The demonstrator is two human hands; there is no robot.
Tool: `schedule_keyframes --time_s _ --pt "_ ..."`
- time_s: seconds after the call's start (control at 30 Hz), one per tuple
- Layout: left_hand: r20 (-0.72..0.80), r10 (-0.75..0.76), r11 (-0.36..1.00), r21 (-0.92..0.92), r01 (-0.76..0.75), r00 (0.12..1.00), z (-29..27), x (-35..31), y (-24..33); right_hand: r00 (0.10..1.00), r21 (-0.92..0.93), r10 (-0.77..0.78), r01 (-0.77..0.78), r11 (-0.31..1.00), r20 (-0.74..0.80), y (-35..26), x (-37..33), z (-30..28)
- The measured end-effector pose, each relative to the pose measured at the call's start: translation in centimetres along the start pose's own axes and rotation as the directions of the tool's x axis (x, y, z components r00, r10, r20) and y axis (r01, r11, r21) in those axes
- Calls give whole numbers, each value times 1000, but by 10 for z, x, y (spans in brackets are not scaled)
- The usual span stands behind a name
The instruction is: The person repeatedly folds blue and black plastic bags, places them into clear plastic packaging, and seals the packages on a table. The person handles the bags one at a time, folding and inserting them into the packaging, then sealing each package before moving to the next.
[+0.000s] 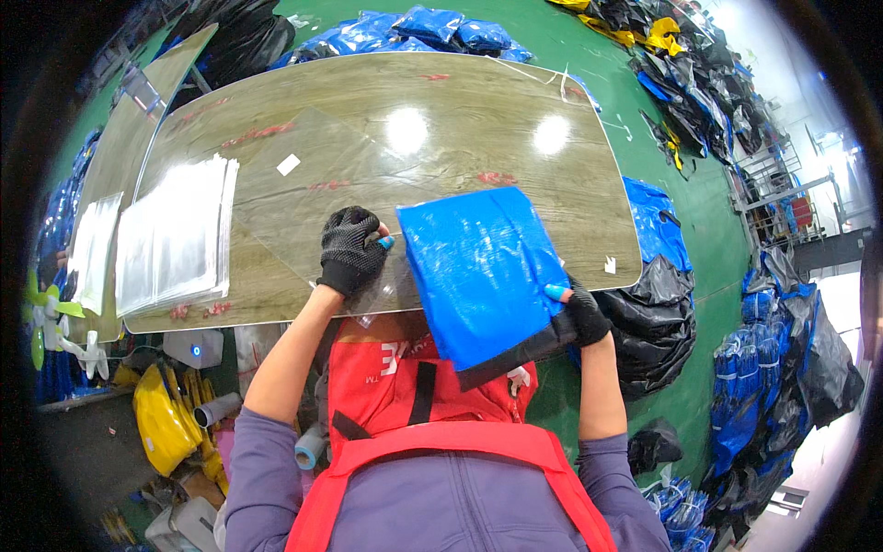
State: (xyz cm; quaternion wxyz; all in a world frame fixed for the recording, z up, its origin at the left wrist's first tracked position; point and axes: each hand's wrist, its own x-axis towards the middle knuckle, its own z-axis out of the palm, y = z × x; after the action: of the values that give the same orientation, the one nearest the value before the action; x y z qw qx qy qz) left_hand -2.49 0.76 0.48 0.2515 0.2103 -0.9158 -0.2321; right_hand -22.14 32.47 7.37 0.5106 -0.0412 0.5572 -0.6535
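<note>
My right hand (585,315), in a black knit glove with blue on a fingertip, grips the lower right edge of a folded blue waterproof sheet (483,276) with a black border. The sheet is tilted over the table's near edge, in front of my red apron (377,377). My left hand (354,248), gloved alike, is closed in a pinch at the edge of a clear plastic bag (317,170). That bag lies slanted across the tabletop, its near corner hanging past the edge. Part of it is hidden behind the blue sheet.
The wood-patterned table (460,101) carries a stack of clear plastic bags (175,239) at the left and a small white label (289,165). Blue bundles (432,28) lie beyond it. Black and blue piles (648,317) are on the green floor at right; a white fan (87,354) stands at left.
</note>
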Motion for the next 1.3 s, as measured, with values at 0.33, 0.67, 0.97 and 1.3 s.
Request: schedule_keyframes --time_s 0.33,0.67,0.97,1.3 --pt "73 -366 828 -429 360 928 0 11 -3 999 -168 -20 13 986 -41 9 8 1" --pt "70 105 940 -333 -76 992 -64 -32 32 849 -802 241 299 517 471 49 18 59" --pt "58 246 969 2 -246 968 -70 -47 48 894 -622 9 304 721 448 21 125 70" --pt "-69 -84 991 -109 76 994 -49 -72 30 978 -234 -128 166 958 167 52 43 60"
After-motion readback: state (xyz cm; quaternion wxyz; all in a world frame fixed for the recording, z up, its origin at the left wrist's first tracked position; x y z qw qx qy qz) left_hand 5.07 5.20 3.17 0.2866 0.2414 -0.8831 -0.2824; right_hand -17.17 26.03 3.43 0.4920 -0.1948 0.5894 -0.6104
